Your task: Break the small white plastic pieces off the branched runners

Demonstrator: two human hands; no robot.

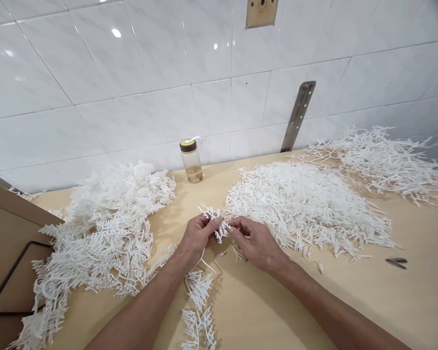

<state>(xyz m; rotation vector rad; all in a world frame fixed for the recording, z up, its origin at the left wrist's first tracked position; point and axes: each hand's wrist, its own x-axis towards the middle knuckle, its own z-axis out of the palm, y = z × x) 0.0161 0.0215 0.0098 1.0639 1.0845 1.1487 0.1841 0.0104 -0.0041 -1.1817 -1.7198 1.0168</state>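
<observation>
Near the middle of the wooden table (263, 301), my left hand (200, 236) pinches a small cluster of white branched strands (219, 224) between thumb and fingers. My right hand (253, 241) is closed at the right side of that cluster, its thumb and index fingertip pressed together on a strand end. A string of white branched pieces (198, 289) hangs below my left hand and runs down the table toward the near edge. A few tiny white bits lie just under my fingers.
White strands are heaped at left (109, 233), at right (302, 204) and at far right (390, 163). A lidded bottle (192, 163) stands near the tiled wall. Small dark snips (396, 263) lie at right; a brown box (10, 257) stands at left.
</observation>
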